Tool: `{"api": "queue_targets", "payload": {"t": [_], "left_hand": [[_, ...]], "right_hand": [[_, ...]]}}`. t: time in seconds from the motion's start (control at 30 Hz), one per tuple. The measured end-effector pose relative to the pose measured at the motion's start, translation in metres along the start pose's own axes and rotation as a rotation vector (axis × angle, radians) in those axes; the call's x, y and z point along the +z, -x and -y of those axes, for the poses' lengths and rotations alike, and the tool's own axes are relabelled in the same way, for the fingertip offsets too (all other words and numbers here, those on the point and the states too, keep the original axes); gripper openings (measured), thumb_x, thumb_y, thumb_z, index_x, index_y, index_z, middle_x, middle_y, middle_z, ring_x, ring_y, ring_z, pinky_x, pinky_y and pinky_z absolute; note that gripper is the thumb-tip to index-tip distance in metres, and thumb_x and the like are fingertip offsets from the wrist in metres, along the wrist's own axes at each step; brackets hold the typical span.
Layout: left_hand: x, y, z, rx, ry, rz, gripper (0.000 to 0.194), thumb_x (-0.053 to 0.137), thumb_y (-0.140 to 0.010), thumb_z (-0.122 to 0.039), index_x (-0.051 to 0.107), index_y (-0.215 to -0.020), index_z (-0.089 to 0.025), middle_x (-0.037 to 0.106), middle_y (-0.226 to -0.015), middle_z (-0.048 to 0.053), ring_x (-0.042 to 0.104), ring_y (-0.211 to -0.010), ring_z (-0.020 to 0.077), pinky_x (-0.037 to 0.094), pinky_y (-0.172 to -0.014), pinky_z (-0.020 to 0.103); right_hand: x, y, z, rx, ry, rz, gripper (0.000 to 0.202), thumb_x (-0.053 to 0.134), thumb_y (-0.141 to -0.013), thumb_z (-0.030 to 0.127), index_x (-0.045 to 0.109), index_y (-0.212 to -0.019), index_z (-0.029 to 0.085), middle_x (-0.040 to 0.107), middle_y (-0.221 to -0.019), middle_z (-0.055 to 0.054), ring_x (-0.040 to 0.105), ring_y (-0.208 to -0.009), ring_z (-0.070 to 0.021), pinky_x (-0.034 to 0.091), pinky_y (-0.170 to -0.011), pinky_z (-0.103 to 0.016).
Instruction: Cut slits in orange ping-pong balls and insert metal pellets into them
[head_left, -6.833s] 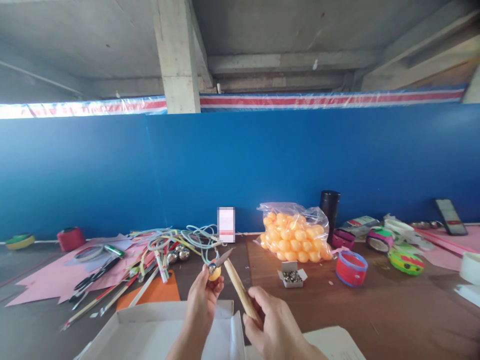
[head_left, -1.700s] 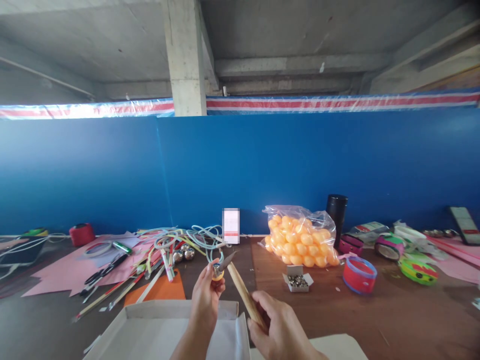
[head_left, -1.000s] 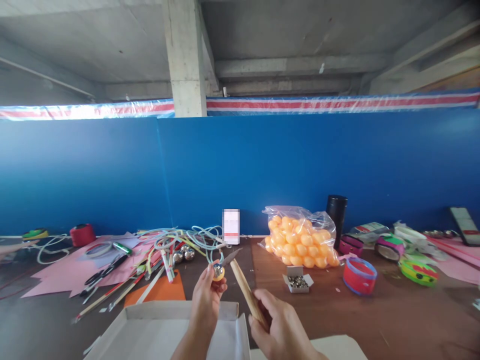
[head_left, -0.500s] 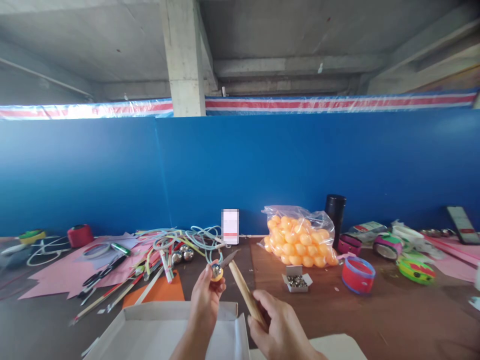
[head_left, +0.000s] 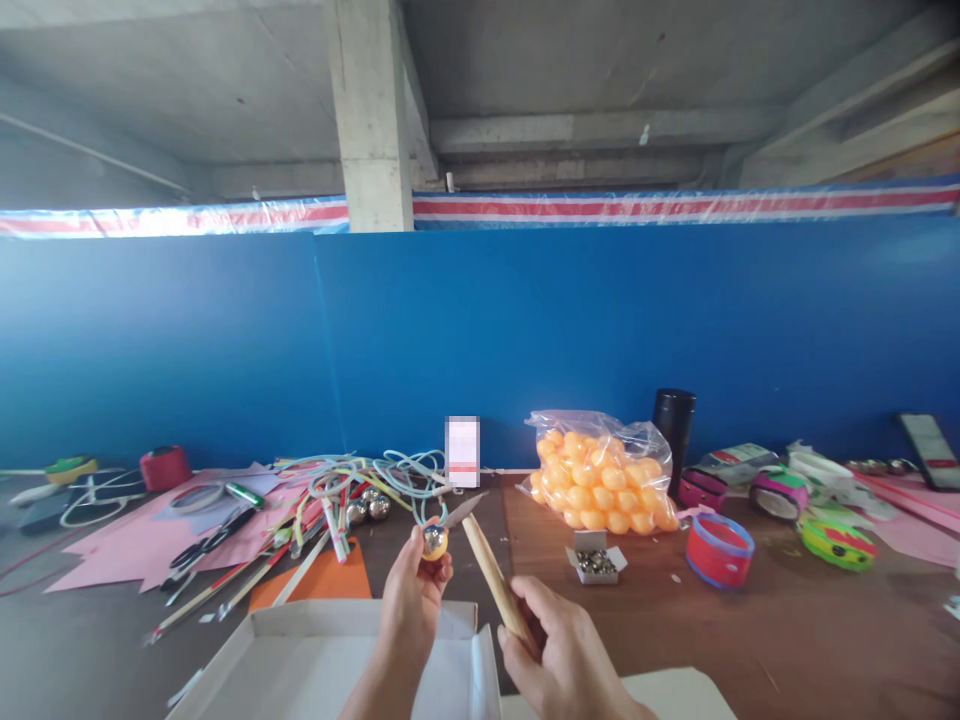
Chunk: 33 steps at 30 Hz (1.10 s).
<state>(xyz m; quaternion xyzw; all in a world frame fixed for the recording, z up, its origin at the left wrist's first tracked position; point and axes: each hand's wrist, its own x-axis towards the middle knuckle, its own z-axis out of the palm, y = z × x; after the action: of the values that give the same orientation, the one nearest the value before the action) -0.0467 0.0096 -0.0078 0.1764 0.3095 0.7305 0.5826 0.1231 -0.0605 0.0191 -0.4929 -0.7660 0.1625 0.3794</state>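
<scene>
My left hand (head_left: 412, 590) is closed on a small shiny ball (head_left: 434, 542), silver above and yellow-orange below, near the middle of the table. Wrapped round a pale wooden handle (head_left: 491, 570) are the fingers of my right hand (head_left: 562, 650). The handle slants up and to the left, its top end close to a pointed grey blade (head_left: 465, 509) beside the ball. Whether blade and handle are joined cannot be made out. A loop of light blue cord (head_left: 421, 505) lies just behind the ball.
An open white box (head_left: 300, 665) lies in front. Behind are tangled cords, silver balls (head_left: 367, 506) and scissors (head_left: 206, 545). To the right stand a bag of orange balls (head_left: 600, 485), a small box of metal pieces (head_left: 597, 566) and a red-blue roll (head_left: 719, 552).
The ball in my left hand has turned slightly, showing more of its face. Both hands stay nearly in place, and the whole view has shifted a little.
</scene>
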Motion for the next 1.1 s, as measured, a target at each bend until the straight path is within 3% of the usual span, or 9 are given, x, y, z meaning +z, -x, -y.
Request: {"api": "queue_targets", "payload": {"t": [0.33,0.53,0.73,0.93,1.1], "left_hand": [[-0.0022,-0.0018,0.0015,-0.003,0.036,0.025,0.022,0.06,-0.075,-0.023,0.064,-0.093,-0.011,0.061,-0.069,0.005,0.053,-0.051,0.0084,0.046,-0.047,0.021],[-0.0012,-0.0019,0.0011,-0.01,0.01,-0.009,0.022,0.059,-0.076,-0.025,0.064,-0.092,-0.01,0.062,-0.073,0.007,0.053,-0.05,0.0082,0.046,-0.047,0.021],[-0.0037,-0.0034,0.0019,-0.005,0.022,0.008,0.024,0.058,-0.077,-0.024,0.064,-0.096,-0.011,0.06,-0.066,0.005,0.055,-0.051,0.0091,0.046,-0.048,0.021],[-0.0019,-0.0017,0.001,-0.011,0.011,-0.005,0.023,0.059,-0.076,-0.025,0.064,-0.093,-0.01,0.063,-0.077,0.008,0.054,-0.052,0.0084,0.047,-0.049,0.021],[-0.0017,-0.0008,0.0007,-0.011,0.037,0.009,0.024,0.059,-0.076,-0.025,0.064,-0.095,-0.011,0.06,-0.066,0.005,0.054,-0.051,0.0088,0.047,-0.048,0.021]], "right_hand": [[0.0043,0.0018,-0.0019,-0.011,0.027,0.049,0.015,0.047,-0.07,0.018,0.053,-0.083,0.02,0.054,-0.062,0.003,0.049,-0.055,-0.0123,0.036,-0.054,-0.019],[0.0026,0.0007,-0.0027,0.003,0.025,0.003,0.018,0.047,-0.072,0.021,0.053,-0.089,0.019,0.055,-0.064,0.002,0.05,-0.056,-0.0133,0.036,-0.054,-0.02],[0.0022,0.0005,-0.0038,-0.012,0.048,0.067,0.016,0.048,-0.072,0.019,0.054,-0.087,0.02,0.055,-0.063,0.003,0.05,-0.056,-0.0129,0.036,-0.054,-0.02],[0.0021,0.0008,-0.0034,0.004,0.043,0.016,0.02,0.048,-0.072,0.02,0.054,-0.091,0.019,0.056,-0.065,0.002,0.051,-0.058,-0.0134,0.037,-0.055,-0.02],[0.0033,0.001,-0.0031,-0.011,0.037,0.049,0.019,0.048,-0.071,0.019,0.055,-0.088,0.019,0.056,-0.063,0.002,0.05,-0.056,-0.0133,0.036,-0.054,-0.02]]}}
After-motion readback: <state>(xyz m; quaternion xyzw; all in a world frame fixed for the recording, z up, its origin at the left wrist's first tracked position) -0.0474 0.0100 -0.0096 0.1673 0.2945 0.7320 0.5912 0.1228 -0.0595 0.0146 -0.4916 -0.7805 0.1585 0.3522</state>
